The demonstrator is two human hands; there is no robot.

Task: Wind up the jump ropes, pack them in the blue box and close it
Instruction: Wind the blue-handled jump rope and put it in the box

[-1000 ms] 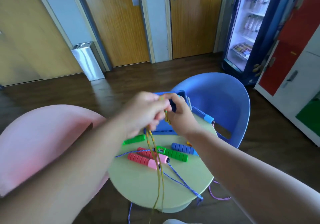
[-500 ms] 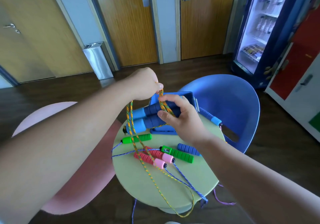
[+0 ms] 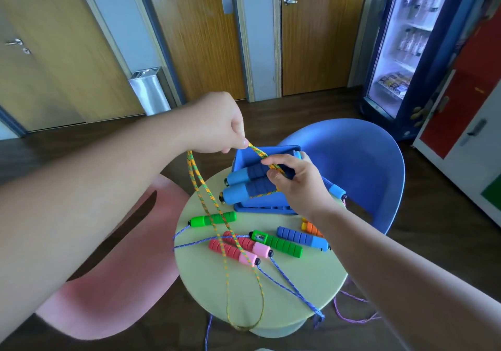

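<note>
We hold the orange-and-green braided jump rope [image 3: 202,188] just over the blue plastic box [image 3: 260,209].
Our left hand [image 3: 217,125] pinches the rope; our right hand [image 3: 295,185] grips its two blue foam handles [image 3: 248,186] with curled fingers.

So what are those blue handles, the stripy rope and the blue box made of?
The blue handles look like soft foam: matte and ribbed. The stripy rope looks like braided cord, maybe nylon: woven pattern, hangs limp. The blue box seems hard plastic: smooth, moulded ribs.

The box [image 3: 260,209] sits at the back of the counter [image 3: 298,283], handles [image 3: 287,245] lie in front (ropes [image 3: 317,315] hang off the edge).
</note>
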